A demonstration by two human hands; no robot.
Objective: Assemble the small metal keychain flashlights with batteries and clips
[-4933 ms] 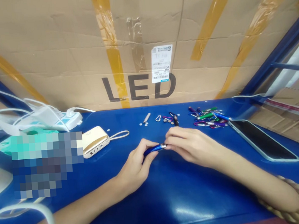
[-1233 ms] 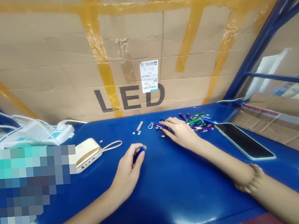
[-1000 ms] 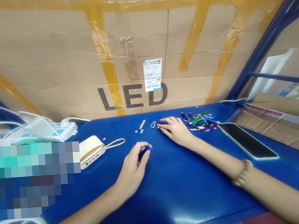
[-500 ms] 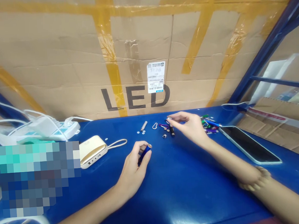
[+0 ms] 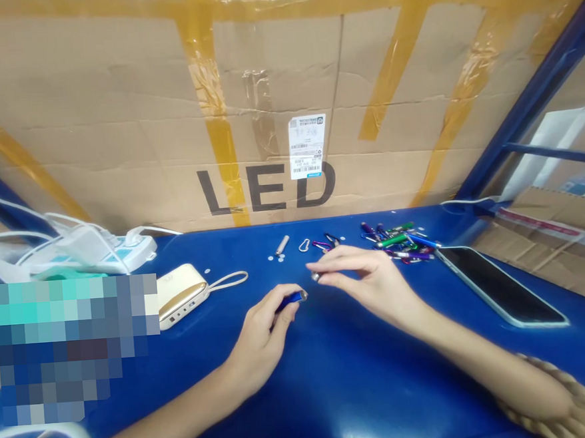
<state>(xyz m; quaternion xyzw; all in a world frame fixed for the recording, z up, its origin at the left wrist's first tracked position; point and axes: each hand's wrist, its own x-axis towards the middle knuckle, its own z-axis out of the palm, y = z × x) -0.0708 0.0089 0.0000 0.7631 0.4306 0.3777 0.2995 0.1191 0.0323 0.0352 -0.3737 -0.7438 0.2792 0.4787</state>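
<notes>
My left hand [image 5: 260, 331] is closed around a small blue flashlight tube [image 5: 291, 301], its silver end pointing right. Between the thumb and fingers of my right hand [image 5: 372, 283] is a small silver cap [image 5: 316, 277], a short gap away from the tube's end. Behind the hands lie a slim silver cylinder [image 5: 282, 245], a silver carabiner [image 5: 304, 245] and a purple carabiner [image 5: 320, 246], with several small pale discs about. My right hand partly hides the small parts behind it.
A pile of coloured mini flashlights [image 5: 397, 242] lies at the back right, beside a phone [image 5: 502, 284]. At left are a cream power bank [image 5: 182, 293] with a strap and a white power strip [image 5: 142, 251]. A large cardboard box [image 5: 155, 122] stands behind the blue table.
My right hand has come left and nearer from the small parts, bringing the silver cap close to the tube. The blue tube in my left hand has tipped over to point more to the right.
</notes>
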